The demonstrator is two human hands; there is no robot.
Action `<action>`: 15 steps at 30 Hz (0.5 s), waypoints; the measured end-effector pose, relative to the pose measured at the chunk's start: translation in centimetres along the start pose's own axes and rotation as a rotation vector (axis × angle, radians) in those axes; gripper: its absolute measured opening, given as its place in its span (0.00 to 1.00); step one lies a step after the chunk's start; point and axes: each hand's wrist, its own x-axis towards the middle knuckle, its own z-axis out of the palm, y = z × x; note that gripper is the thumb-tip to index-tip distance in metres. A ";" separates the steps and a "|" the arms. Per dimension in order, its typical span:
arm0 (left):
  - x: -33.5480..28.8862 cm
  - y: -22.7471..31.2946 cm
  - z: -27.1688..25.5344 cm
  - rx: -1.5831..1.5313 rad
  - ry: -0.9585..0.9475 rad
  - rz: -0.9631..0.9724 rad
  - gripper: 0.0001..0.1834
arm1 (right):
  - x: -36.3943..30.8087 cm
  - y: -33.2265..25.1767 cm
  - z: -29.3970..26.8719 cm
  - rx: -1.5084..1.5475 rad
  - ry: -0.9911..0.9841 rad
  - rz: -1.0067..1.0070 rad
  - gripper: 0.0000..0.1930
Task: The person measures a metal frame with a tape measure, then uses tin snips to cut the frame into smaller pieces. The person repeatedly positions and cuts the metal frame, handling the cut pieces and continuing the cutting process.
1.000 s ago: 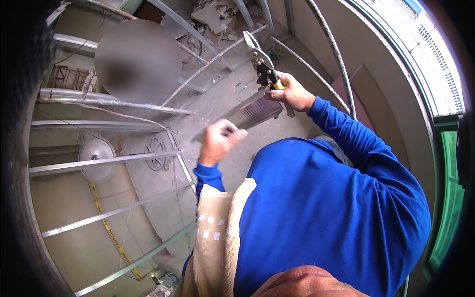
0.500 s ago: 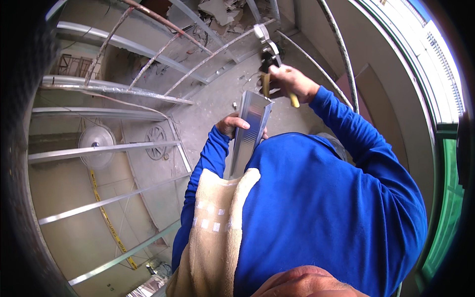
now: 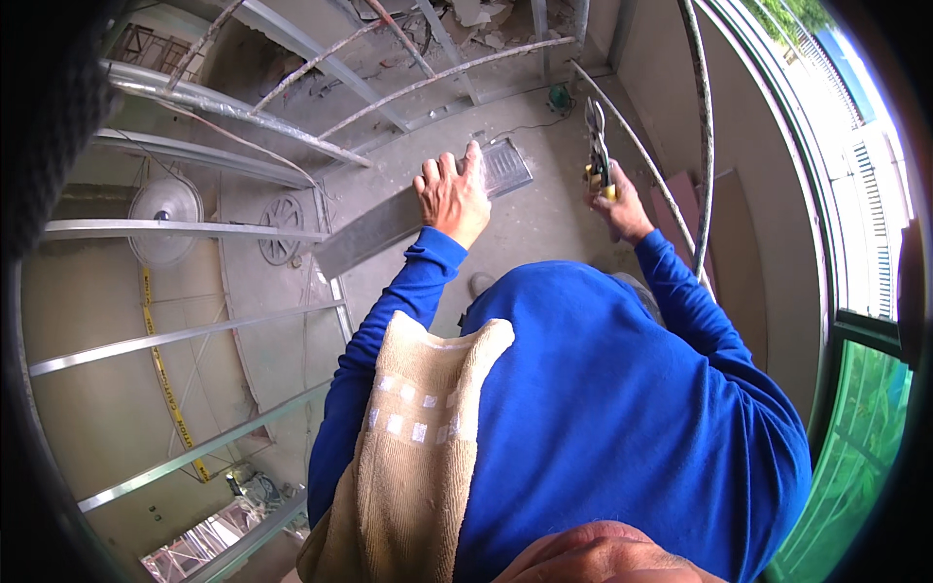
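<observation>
My left hand (image 3: 455,197) is wrapped over a metal stud (image 3: 374,231), a long grey channel with a ribbed face. The stud slants across in front of me, its shiny end (image 3: 510,167) to the right of the hand and its dull length running down to the left. The thumb lies along the near-right part of it; the fingertips point away from me. To the right, my right hand (image 3: 627,206) grips tin snips (image 3: 597,136) with yellow-and-black handles. The blades point away from me and stand apart from the stud. Some fingers of the right hand are blurred.
Scaffold bars (image 3: 442,100) curve across the far side, and an upright bar (image 3: 702,126) stands at the right. Metal framing rails (image 3: 194,335) cross the left. A fan-like disc (image 3: 165,219) and yellow caution tape (image 3: 165,384) show beyond. A beige towel (image 3: 408,466) hangs over my shoulder.
The stud has swung from nearly lengthwise to a slant across my front, and the left hand now lies over it. My right hand has moved right and nearer with the snips.
</observation>
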 end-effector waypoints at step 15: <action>0.8 -2.3 0.9 -0.489 -0.367 -0.090 0.46 | -4.3 0.6 3.5 -0.155 -0.161 -0.125 0.38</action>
